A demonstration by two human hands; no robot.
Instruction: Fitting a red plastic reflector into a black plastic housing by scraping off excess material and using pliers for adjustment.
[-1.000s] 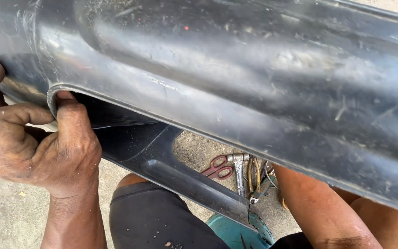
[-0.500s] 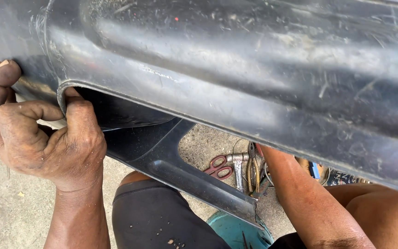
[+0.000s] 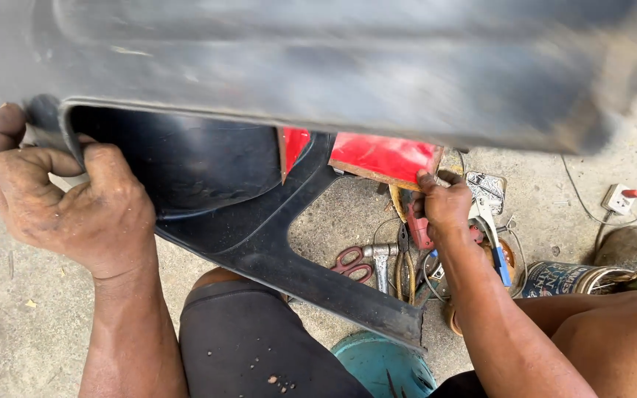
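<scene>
Above the lap, the left hand [image 3: 75,214] gripped the black panel [image 3: 318,66] rim; its length ran rightward, where the right hand [image 3: 444,203] pinched the red piece [image 3: 385,156]

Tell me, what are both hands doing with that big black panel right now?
Left hand grips black panel at its edge. Right hand pinches the red part beneath. Scissors and tools on the ground below, clear.
</scene>
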